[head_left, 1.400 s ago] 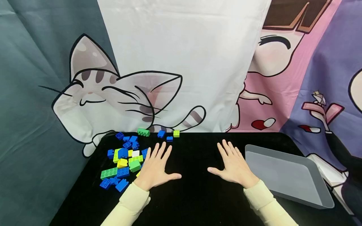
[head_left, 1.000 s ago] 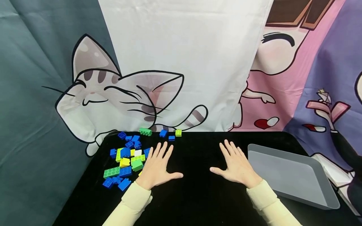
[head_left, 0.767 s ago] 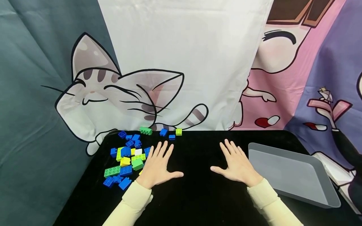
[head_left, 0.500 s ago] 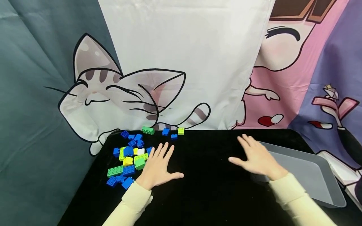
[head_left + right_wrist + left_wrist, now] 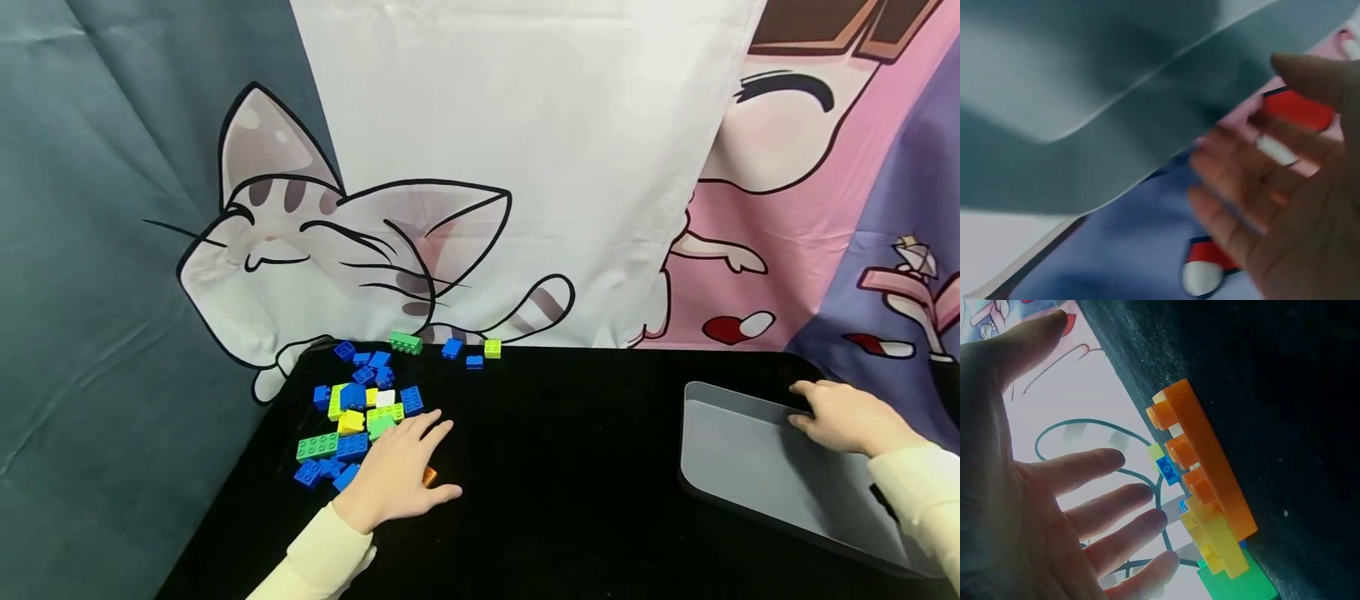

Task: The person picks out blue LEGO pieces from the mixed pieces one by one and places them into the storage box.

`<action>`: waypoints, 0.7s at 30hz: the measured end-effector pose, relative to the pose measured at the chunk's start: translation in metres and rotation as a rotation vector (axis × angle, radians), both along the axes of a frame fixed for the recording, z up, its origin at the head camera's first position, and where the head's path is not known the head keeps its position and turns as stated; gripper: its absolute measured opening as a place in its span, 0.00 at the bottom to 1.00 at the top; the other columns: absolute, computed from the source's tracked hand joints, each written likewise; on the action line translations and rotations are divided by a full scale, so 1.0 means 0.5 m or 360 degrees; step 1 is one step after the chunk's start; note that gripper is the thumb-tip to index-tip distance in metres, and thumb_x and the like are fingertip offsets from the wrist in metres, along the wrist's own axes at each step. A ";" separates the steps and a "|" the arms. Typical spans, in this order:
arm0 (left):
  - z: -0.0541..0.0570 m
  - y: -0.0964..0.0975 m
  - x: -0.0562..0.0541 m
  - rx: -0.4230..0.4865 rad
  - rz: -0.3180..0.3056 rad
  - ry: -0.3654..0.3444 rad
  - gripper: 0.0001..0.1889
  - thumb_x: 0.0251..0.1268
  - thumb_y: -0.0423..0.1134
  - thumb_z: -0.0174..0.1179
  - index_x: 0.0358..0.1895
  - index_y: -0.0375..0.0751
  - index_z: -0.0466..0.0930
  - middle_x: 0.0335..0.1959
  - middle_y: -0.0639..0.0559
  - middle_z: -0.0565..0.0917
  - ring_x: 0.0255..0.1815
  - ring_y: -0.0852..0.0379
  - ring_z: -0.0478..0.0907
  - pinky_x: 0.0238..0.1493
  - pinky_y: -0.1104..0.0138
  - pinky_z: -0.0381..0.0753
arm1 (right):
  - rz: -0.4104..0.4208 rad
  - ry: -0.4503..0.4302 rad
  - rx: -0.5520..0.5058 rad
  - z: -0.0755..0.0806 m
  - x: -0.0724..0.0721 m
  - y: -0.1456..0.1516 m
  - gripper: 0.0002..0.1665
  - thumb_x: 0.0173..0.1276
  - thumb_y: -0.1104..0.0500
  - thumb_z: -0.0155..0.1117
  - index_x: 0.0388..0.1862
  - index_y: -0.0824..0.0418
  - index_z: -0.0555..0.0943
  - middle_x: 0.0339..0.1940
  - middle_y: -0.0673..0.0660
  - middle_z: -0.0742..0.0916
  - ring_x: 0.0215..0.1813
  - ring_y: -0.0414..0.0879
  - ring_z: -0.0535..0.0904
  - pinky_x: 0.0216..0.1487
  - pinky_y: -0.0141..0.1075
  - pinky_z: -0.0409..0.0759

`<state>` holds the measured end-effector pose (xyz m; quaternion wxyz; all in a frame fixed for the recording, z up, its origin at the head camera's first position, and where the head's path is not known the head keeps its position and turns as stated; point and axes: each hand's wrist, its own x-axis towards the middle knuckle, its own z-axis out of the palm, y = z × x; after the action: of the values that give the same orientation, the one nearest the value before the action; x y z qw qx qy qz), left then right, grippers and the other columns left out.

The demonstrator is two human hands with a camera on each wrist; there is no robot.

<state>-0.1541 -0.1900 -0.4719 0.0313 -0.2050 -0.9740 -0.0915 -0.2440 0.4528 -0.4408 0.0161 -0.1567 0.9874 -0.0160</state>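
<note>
Printed cloth is hanging behind a black surface, a drawn cat peering over its far left.

Left hand: fingers spreading, slightly bent, thumb well off, gripping nothing. It is hanging palm-down among the near bricks, hiding some; I am not able to tell whether any fingertip is touching.

Closest in, an orange brick is lying studs-up, a yellow brick just beside it. I am judging that flat bases are steadying both.

Right hand: thumb standing apart from loosely curved fingers, nothing visibly held. It is hovering at the far rim of the grey tray; blur is keeping me from confirming contact. I am guessing that spot is favoured because a raised rim is offering the simplest grip.

Further out, loose bricks are clustering left: a long green brick, a white brick, many blue ones, a lime brick by the back edge. Bricks left, tray right: the layout is seemingly giving each hand something within reach.
</note>
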 end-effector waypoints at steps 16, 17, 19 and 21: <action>0.008 -0.013 -0.002 0.0096 -0.0010 0.0097 0.39 0.64 0.65 0.66 0.72 0.46 0.74 0.68 0.48 0.80 0.67 0.47 0.80 0.67 0.48 0.80 | 0.0073 -0.0025 -0.0005 -0.036 0.005 0.055 0.08 0.66 0.64 0.68 0.30 0.52 0.80 0.24 0.45 0.80 0.28 0.38 0.72 0.30 0.40 0.73; 0.011 -0.015 -0.007 0.0105 -0.0018 0.0113 0.38 0.65 0.64 0.66 0.72 0.45 0.75 0.68 0.48 0.81 0.66 0.47 0.80 0.67 0.49 0.80 | 0.0056 -0.0014 -0.0005 -0.035 0.010 0.053 0.10 0.66 0.64 0.68 0.30 0.50 0.80 0.23 0.44 0.77 0.27 0.36 0.70 0.30 0.38 0.70; 0.019 -0.018 -0.017 0.0116 -0.0032 0.0142 0.37 0.65 0.62 0.67 0.71 0.44 0.75 0.67 0.47 0.81 0.65 0.47 0.81 0.66 0.50 0.81 | 0.0027 0.0005 -0.0038 -0.033 0.019 0.047 0.08 0.66 0.65 0.67 0.31 0.52 0.80 0.22 0.44 0.76 0.26 0.36 0.69 0.29 0.37 0.69; 0.024 -0.024 -0.027 0.0125 -0.0039 0.0163 0.36 0.66 0.60 0.67 0.71 0.43 0.76 0.66 0.47 0.81 0.64 0.47 0.81 0.66 0.50 0.81 | -0.0005 0.0025 -0.0067 -0.032 0.025 0.039 0.04 0.67 0.65 0.67 0.33 0.56 0.83 0.23 0.45 0.77 0.27 0.38 0.70 0.30 0.38 0.71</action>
<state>-0.1677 -0.2018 -0.4598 0.0880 -0.2199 -0.9642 -0.1195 -0.2313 0.4723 -0.4568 0.0050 -0.1554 0.9872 -0.0354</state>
